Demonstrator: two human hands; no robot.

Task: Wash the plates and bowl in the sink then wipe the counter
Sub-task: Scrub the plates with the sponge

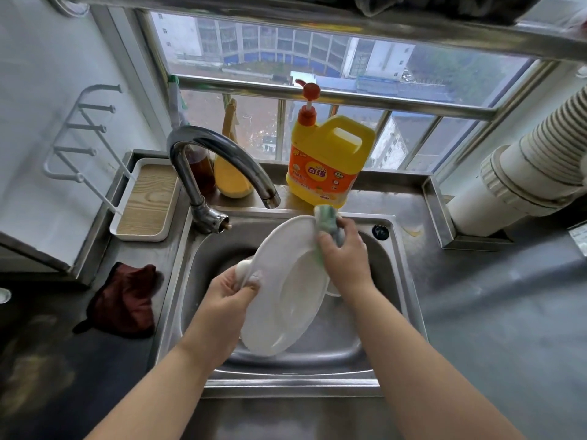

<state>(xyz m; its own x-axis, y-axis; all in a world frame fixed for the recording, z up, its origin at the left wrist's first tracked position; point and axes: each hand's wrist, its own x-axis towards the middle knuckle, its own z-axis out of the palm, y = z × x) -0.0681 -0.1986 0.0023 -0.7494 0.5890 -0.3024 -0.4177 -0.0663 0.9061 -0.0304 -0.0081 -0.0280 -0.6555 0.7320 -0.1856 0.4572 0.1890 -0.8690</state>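
A white plate (282,300) is held tilted over the steel sink (394,281). My left hand (230,295) grips its left rim, thumb on the front face. My right hand (344,254) holds a green and white sponge (327,222) against the plate's upper right rim. Behind the plate, two bits of white dishware show: one (243,268) by my left thumb and one (333,289) under my right wrist. What they are I cannot tell.
A curved chrome faucet (219,160) stands at the sink's back left. A yellow detergent jug (328,160) with a pump sits on the back ledge beside an amber bottle (232,173). A dark red cloth (127,300) lies on the left counter near a white tray (143,201).
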